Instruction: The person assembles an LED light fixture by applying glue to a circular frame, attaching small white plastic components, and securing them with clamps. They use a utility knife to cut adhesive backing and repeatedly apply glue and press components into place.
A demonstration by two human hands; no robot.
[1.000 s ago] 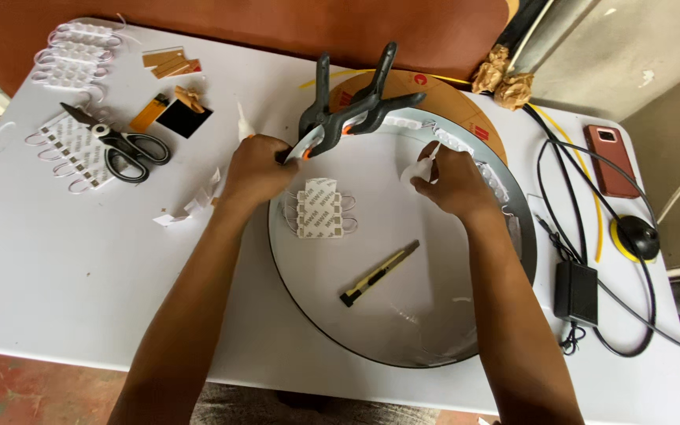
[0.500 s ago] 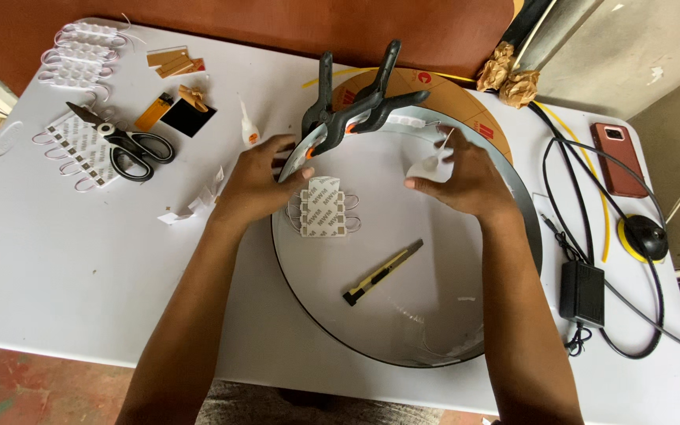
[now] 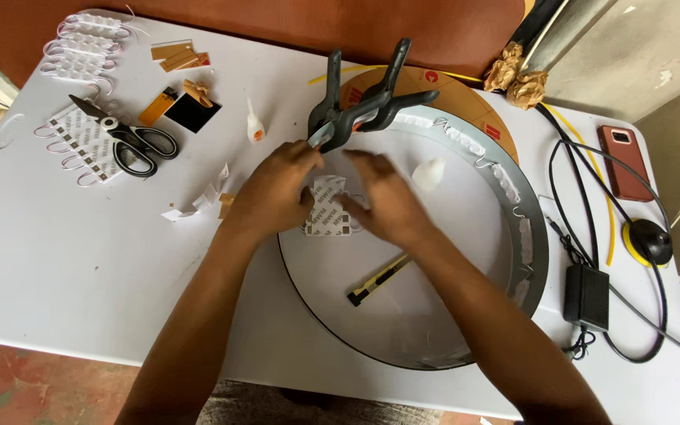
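My left hand (image 3: 275,191) rests on the left rim of a big round shallow white pan (image 3: 525,260). Its fingertips are just under the jaws of two black spring clamps (image 3: 364,110) clipped to the far rim. Whether the fingers pinch anything is hidden. My right hand (image 3: 383,203) is blurred, fingers spread and holding nothing, hovering inside the pan. It is beside a small stack of white light modules (image 3: 326,211) lying between both hands. A small white piece (image 3: 428,173) lies loose to the right of my right hand. A yellow-black utility knife (image 3: 379,279) lies nearer me in the pan.
On the white table (image 3: 80,267), scissors (image 3: 131,143), more module strips (image 3: 80,39), a small glue bottle (image 3: 254,126) and paper scraps (image 3: 198,201) lie at left. At right are a red phone (image 3: 627,161), a black power adapter (image 3: 586,295) with cables, and crumpled paper (image 3: 517,79).
My right hand let go of the white piece near the far rim and swung left toward the module stack. My left hand stayed by the clamps.
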